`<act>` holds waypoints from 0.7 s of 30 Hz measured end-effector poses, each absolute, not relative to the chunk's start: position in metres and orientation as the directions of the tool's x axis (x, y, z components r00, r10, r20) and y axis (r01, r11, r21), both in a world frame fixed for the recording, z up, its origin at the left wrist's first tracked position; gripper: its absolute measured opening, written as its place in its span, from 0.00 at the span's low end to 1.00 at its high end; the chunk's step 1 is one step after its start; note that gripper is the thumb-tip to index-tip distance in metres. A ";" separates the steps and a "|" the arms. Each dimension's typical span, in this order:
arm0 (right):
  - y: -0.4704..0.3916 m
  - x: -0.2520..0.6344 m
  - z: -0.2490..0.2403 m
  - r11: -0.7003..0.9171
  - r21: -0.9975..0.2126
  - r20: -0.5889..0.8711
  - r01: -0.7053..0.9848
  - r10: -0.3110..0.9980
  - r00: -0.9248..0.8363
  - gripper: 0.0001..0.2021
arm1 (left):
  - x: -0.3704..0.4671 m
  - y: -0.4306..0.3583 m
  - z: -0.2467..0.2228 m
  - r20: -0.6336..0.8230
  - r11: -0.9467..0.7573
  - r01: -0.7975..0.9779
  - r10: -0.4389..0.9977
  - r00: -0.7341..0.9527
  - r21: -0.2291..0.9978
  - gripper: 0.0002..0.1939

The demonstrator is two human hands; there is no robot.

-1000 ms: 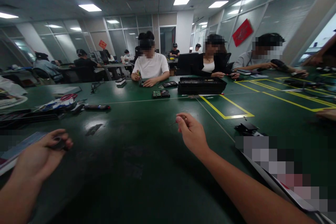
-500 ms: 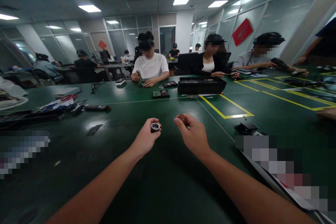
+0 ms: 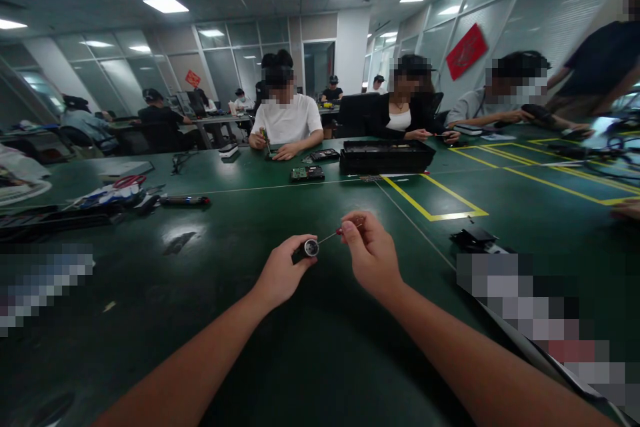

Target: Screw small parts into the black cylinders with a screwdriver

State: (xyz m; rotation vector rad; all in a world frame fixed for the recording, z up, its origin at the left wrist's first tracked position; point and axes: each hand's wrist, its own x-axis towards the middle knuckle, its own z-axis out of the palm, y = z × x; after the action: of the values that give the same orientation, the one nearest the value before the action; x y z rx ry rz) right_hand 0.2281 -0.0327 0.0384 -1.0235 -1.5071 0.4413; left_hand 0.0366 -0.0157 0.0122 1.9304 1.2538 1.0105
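Note:
Above the green table (image 3: 240, 360), my left hand (image 3: 280, 273) grips a small black cylinder (image 3: 311, 248) with a silver rim between thumb and fingers. Its round end faces me, and dark details show inside the rim. My right hand (image 3: 374, 253) is closed around a thin screwdriver (image 3: 329, 237) with a red collar; the fingers cover most of its handle. The metal shaft points left, its end at the cylinder's right edge. Whether the tip touches the cylinder I cannot tell.
A long black tray (image 3: 387, 159) and a green circuit board (image 3: 307, 174) lie across the table. Red-handled scissors (image 3: 129, 181) and a dark pen-like tool (image 3: 185, 201) are at left. A black device (image 3: 475, 238) sits at right. Several people sit opposite.
My left hand has moved slightly right with the cylinder. My right hand has turned the screwdriver, so its shaft now points left at the cylinder instead of down.

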 end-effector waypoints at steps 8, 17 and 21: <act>-0.036 0.228 0.045 0.479 -0.767 0.551 0.427 0.832 0.057 0.09 | 0.032 -0.013 0.009 0.289 -0.369 0.441 0.927 0.239 0.818 0.20; -0.035 0.228 0.047 0.385 -0.856 0.446 0.344 0.888 0.115 0.14 | 0.030 -0.014 0.009 0.306 -0.392 0.468 0.918 0.250 0.792 0.20; -0.031 0.229 0.047 0.317 -0.908 0.368 0.274 0.915 0.163 0.15 | 0.031 -0.015 0.011 0.292 -0.380 0.482 0.923 0.249 0.790 0.21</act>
State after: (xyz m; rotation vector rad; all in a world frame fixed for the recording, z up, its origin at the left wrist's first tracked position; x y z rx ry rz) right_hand 0.2289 -0.0308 0.0475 -1.2024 -1.3671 0.6661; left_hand 0.0308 -0.0147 0.0107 1.9669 1.2743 1.0272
